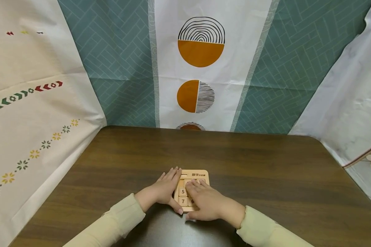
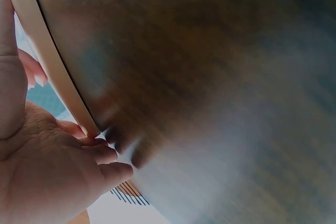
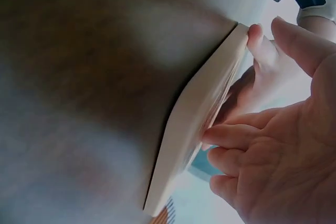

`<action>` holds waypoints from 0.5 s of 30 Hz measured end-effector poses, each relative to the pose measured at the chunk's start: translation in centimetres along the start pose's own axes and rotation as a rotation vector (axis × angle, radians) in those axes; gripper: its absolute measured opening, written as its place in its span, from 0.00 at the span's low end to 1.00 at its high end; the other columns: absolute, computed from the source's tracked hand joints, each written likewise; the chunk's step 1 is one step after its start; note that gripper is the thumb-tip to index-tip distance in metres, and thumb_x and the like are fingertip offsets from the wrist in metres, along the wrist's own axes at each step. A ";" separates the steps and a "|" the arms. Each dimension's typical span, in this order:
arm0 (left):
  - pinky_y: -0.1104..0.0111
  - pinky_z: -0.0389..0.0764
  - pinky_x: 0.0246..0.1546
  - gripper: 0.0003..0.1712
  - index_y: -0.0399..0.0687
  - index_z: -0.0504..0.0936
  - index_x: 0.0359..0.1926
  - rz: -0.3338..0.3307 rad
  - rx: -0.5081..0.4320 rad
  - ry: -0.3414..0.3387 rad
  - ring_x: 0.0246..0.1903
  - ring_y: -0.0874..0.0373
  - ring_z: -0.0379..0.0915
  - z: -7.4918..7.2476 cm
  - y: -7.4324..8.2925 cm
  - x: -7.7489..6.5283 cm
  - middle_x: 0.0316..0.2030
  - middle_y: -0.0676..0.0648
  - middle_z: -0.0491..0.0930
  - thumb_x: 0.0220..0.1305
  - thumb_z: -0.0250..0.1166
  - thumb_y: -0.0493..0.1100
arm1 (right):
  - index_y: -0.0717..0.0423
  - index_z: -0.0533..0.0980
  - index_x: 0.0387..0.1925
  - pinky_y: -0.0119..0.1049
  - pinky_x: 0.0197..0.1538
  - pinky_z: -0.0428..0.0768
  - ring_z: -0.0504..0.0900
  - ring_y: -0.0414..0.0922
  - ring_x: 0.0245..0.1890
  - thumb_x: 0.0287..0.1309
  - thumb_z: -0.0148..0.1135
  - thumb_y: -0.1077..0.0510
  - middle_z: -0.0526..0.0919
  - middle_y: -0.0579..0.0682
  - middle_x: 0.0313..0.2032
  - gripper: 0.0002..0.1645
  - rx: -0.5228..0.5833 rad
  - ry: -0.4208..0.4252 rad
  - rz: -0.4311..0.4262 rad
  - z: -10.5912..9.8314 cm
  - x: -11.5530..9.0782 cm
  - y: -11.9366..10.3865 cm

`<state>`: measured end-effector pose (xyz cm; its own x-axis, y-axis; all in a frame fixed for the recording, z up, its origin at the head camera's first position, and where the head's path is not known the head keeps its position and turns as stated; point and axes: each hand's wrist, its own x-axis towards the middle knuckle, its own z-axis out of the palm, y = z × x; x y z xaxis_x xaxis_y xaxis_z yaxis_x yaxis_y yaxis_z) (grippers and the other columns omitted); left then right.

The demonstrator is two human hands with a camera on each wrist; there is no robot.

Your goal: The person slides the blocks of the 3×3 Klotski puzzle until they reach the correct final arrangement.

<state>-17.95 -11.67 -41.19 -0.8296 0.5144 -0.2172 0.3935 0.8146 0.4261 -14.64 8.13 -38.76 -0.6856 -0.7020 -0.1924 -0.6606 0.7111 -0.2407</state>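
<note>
A wooden number sliding puzzle [image 1: 188, 171] lies flat on the table, with square tiles marked 5, 7 and 6 showing below the printed heading. My left hand [image 1: 165, 189] grips its left side, the thumb at the near left corner and the fingers along the edge toward the far corner. Over the puzzle's right part reaches my right hand [image 1: 209, 203], its fingertips on the tiles and its thumb out by the near edge. That hand hides several tiles. In the right wrist view the right fingers [image 3: 231, 136] extend onto the puzzle's upper face.
The dark brown wooden table [image 1: 266, 171] extends around the puzzle on all sides. Behind it hangs a green and white cloth [image 1: 126, 68] with orange half circles. Patterned white cloth [image 1: 34, 120] covers the left side, and more pale cloth [image 1: 352, 103] hangs at right.
</note>
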 end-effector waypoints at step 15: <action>0.48 0.46 0.70 0.79 0.32 0.44 0.73 -0.014 -0.007 0.003 0.73 0.41 0.38 -0.1 0.1 0.0 0.73 0.33 0.43 0.29 0.80 0.65 | 0.63 0.57 0.70 0.53 0.73 0.44 0.49 0.54 0.73 0.54 0.63 0.38 0.59 0.58 0.70 0.51 0.121 0.032 0.021 -0.3 -1.2 1.6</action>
<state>-17.90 -11.58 -41.05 -0.8362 0.5020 -0.2207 0.3790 0.8199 0.4291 -15.01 10.15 -38.63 -0.7094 -0.6843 -0.1688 -0.6056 0.7143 -0.3506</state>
